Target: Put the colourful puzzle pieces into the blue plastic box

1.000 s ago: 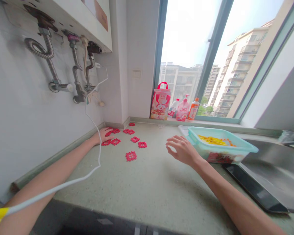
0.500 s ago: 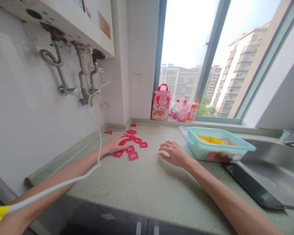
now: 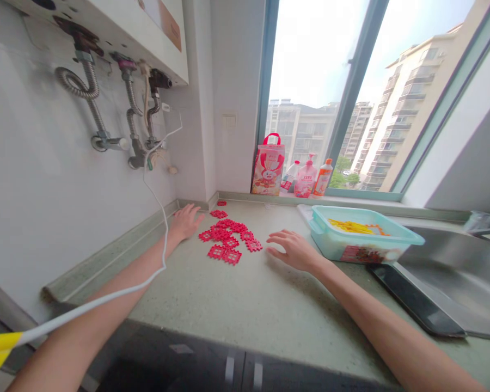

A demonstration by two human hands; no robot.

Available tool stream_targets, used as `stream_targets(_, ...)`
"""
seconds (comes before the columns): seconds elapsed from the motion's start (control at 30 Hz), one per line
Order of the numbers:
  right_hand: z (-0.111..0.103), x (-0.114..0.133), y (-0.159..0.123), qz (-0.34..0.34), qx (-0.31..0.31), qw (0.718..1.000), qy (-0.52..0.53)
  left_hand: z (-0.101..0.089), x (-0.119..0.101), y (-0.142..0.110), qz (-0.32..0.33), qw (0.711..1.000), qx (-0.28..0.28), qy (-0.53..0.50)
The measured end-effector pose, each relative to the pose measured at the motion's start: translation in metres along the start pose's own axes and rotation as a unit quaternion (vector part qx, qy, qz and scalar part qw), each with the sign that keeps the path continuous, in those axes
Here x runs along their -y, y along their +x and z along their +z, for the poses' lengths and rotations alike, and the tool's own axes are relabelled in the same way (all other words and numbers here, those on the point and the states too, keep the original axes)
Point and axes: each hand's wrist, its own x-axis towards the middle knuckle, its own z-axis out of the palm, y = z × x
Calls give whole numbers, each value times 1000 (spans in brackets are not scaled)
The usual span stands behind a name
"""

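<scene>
Red pieces (image 3: 220,233) are lying in a loose heap on the green-gray table (image 3: 269,310), between the two hands, and many of them are showing square holes and bumpy edges. Far on the left, a white cord (image 3: 49,325) with a yellow band (image 3: 2,354) is hanging down and crossing in front of the left arm. Bendy metal pipes (image 3: 93,81) are coming out from under a white box (image 3: 106,27) on the wall. Below them, the left hand (image 3: 184,222) is reaching toward the back corner, palm down, with its fingers spreading apart; I cannot tell if anything is hiding under it. Next comes the heap, and two little bits of red are sitting behind it. A pink bag (image 3: 268,171) and three bottles (image 3: 305,179) are standing in a row by the window (image 3: 310,49). In front, the right hand (image 3: 294,251) is staying low over the table, just beside the heap, with its thumb and fingers bending a little and keeping apart. Further right, a mint tub (image 3: 330,240) is holding yellow sticks (image 3: 351,226) and something orange (image 3: 378,230). A black phone (image 3: 416,299) is lying beside the shiny sink (image 3: 457,261).
</scene>
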Motion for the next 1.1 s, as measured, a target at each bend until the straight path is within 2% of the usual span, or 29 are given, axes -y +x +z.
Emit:
stream_targets(0.03, 1, 1, 0, 2, 1, 1000, 6, -1, 12, 1, -63, 997, 40, 37)
stream_targets(0.07, 2, 3, 0, 3, 3, 1000, 15, -1, 21, 2, -95, 991, 74, 58)
stream_targets(0.13, 5, 7, 0, 3, 11, 999, 34, 0, 30, 2, -111, 984, 113, 77)
stream_targets(0.2, 9, 12, 1, 4, 26, 998, 50, 0, 27, 2, -82, 986, 118, 81)
stream_targets(0.4, 17, 18, 1, 16, 73, 994, 78, -4, 1, 0, -6, 989, 99, 105)
stream_targets(0.6, 14, 15, 1, 12, 60, 995, 77, -15, 0, 6, -17, 988, 122, 92)
stream_targets(0.73, 11, 12, 2, 19, 43, 996, 79, -26, 11, 6, -22, 983, 171, 68)
stream_targets(0.9, 10, 7, 1, 26, 14, 995, 100, -35, 27, 5, -8, 971, 235, -48)
stream_targets(1.0, 12, 5, 0, 28, 13, 993, 114, -39, 32, 6, -17, 951, 294, -98)
stream_targets(1.1, 14, 4, 0, 32, 19, 992, 121, -41, 31, 5, 28, 929, 338, -146)
